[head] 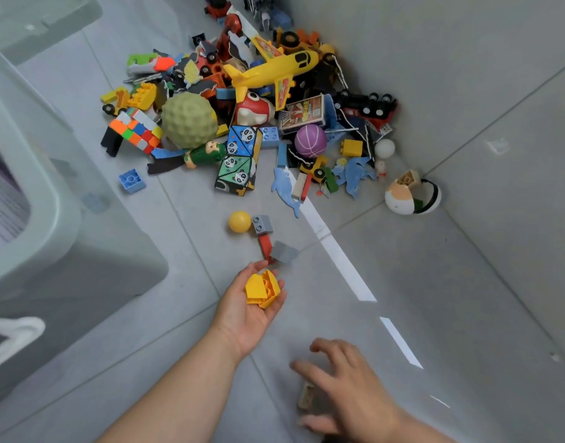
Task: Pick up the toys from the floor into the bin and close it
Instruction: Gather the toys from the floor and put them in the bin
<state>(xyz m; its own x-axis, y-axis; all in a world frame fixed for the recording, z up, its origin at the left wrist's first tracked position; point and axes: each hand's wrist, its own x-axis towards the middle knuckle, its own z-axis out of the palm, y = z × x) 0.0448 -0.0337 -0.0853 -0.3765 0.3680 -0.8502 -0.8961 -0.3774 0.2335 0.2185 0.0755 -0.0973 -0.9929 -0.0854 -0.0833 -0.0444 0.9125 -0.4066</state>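
My left hand lies palm up just above the floor and cups yellow building bricks in curled fingers. My right hand hovers low at the bottom, fingers spread and bent over a small tan block on the floor; contact is unclear. A translucent grey bin stands open at the left. A heap of toys fills the corner: a yellow plane, a green bumpy ball, a puzzle cube, a purple ball.
Loose on the tiles ahead of my left hand lie a yellow ball, grey bricks and a red piece. A blue brick sits near the bin. The bin lid lies at the top left. Walls close the right side.
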